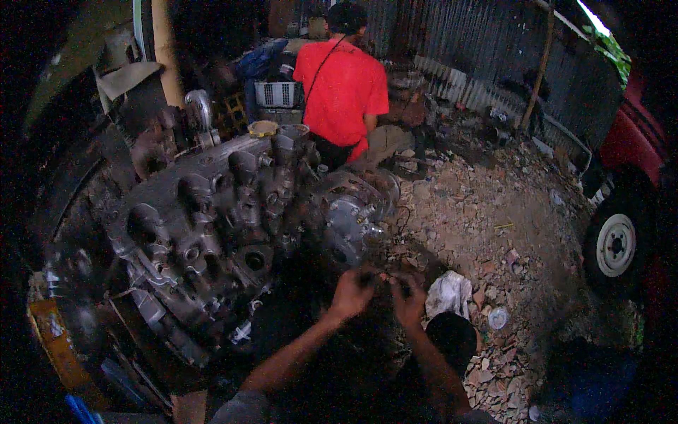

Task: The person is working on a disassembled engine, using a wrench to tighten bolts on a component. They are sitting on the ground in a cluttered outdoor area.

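Observation:
My left hand [353, 291] and my right hand [408, 298] are close together in front of me, fingers curled inward as if pinching. Whatever is between the fingertips is too dark and small to name. Just beyond them sits a round grey metal engine part [347, 219] with bolts and fittings. A large, greasy engine [244, 166] fills the left side, with deep openings along its casting and a yellowish cap [263, 128] on top. Beside my right hand lies a crumpled whitish cloth or bag [448, 293], and near it is a dark rounded shape [450, 338].
A person in a red shirt [342, 88] sits ahead, back turned, near a white plastic crate [277, 94]. Broken stone and rubble [487, 205] cover the ground at right, with a clear cup [498, 318]. A red vehicle's wheel [616, 245] stands far right. Corrugated sheeting [487, 78] walls the back.

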Action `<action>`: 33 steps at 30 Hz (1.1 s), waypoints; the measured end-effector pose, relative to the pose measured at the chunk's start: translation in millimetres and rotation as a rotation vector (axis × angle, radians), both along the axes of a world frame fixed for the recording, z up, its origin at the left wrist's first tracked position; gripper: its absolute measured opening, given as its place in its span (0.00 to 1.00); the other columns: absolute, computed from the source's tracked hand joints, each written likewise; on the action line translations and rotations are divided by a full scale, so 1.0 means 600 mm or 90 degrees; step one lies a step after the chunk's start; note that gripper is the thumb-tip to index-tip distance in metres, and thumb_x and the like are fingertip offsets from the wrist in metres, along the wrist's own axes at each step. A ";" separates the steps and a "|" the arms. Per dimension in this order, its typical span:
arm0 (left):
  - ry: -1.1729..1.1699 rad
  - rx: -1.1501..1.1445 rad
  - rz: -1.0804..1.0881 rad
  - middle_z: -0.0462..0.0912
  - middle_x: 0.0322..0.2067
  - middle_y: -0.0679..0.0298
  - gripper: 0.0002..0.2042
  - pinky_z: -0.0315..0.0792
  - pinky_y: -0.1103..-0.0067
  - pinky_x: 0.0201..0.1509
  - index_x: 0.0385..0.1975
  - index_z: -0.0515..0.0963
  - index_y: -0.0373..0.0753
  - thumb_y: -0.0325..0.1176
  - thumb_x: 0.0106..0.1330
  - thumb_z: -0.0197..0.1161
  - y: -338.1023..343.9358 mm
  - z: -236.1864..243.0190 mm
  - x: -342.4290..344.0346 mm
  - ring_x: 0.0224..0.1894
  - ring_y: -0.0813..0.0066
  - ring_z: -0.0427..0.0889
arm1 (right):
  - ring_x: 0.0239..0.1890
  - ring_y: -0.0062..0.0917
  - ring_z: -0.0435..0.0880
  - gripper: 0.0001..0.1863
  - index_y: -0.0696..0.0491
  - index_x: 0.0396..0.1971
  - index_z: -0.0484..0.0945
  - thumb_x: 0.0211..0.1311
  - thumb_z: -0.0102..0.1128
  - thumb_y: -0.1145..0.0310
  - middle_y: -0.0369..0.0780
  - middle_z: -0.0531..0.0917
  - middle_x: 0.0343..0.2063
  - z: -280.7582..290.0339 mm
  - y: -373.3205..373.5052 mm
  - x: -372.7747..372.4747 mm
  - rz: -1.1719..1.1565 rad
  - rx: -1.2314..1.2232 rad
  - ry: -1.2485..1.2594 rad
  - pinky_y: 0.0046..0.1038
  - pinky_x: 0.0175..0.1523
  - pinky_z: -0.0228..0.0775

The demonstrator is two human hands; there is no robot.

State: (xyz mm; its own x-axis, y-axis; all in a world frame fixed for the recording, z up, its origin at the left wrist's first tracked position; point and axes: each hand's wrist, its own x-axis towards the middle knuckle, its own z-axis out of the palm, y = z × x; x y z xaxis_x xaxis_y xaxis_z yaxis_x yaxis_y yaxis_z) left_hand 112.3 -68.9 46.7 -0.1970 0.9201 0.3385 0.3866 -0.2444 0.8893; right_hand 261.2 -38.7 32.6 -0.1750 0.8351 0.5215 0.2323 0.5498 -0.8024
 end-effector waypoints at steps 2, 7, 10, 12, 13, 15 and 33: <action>0.002 0.014 -0.014 0.82 0.34 0.53 0.09 0.73 0.73 0.42 0.36 0.78 0.35 0.33 0.61 0.61 0.003 -0.016 0.002 0.37 0.64 0.82 | 0.39 0.27 0.81 0.12 0.57 0.39 0.78 0.63 0.54 0.64 0.41 0.83 0.35 -0.015 0.005 0.001 -0.004 -0.017 0.020 0.29 0.48 0.70; 0.048 -0.025 -0.001 0.82 0.33 0.53 0.10 0.73 0.71 0.43 0.37 0.79 0.36 0.33 0.59 0.62 -0.003 -0.013 0.027 0.37 0.57 0.82 | 0.36 0.24 0.78 0.07 0.59 0.36 0.77 0.61 0.56 0.72 0.39 0.81 0.31 -0.018 0.005 0.005 -0.001 -0.120 0.098 0.28 0.46 0.67; 0.166 0.032 0.000 0.80 0.40 0.51 0.10 0.74 0.68 0.44 0.37 0.79 0.37 0.32 0.57 0.62 0.002 -0.019 0.026 0.40 0.51 0.80 | 0.35 0.24 0.78 0.09 0.59 0.35 0.77 0.63 0.55 0.69 0.40 0.81 0.31 -0.083 0.036 0.011 -0.023 -0.108 0.053 0.28 0.44 0.68; 0.275 0.062 -0.011 0.77 0.44 0.51 0.10 0.74 0.67 0.45 0.37 0.79 0.37 0.31 0.56 0.63 -0.001 -0.019 0.030 0.42 0.50 0.78 | 0.34 0.24 0.77 0.11 0.60 0.36 0.77 0.63 0.54 0.67 0.40 0.81 0.30 -0.102 0.045 0.014 -0.086 -0.073 0.011 0.28 0.43 0.68; 0.330 0.077 -0.016 0.76 0.47 0.51 0.10 0.74 0.67 0.45 0.37 0.79 0.38 0.31 0.56 0.63 -0.002 -0.016 0.031 0.42 0.49 0.78 | 0.34 0.24 0.77 0.12 0.60 0.36 0.77 0.63 0.54 0.66 0.39 0.81 0.29 -0.111 0.049 0.017 -0.117 -0.054 -0.010 0.27 0.43 0.68; 0.380 0.100 -0.024 0.73 0.50 0.51 0.12 0.74 0.66 0.46 0.39 0.78 0.39 0.30 0.54 0.63 -0.012 -0.012 0.025 0.44 0.49 0.77 | 0.40 0.30 0.77 0.16 0.59 0.39 0.76 0.63 0.55 0.60 0.43 0.81 0.35 -0.077 0.040 0.021 -0.035 -0.199 -0.008 0.30 0.48 0.67; 0.234 -0.018 -0.113 0.77 0.45 0.49 0.13 0.74 0.66 0.46 0.40 0.77 0.38 0.34 0.57 0.62 -0.003 0.008 0.045 0.43 0.48 0.78 | 0.32 0.28 0.78 0.21 0.58 0.37 0.76 0.64 0.53 0.53 0.44 0.80 0.31 -0.073 0.037 0.038 -0.021 -0.338 0.000 0.31 0.40 0.68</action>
State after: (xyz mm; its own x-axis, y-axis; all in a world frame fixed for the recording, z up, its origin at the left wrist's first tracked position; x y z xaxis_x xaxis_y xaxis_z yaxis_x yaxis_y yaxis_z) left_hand 139.6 -70.4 51.8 0.0953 0.9387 0.3314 0.6340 -0.3139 0.7068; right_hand 284.1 -16.3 -11.5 -0.1436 0.9893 0.0262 0.2422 0.0609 -0.9683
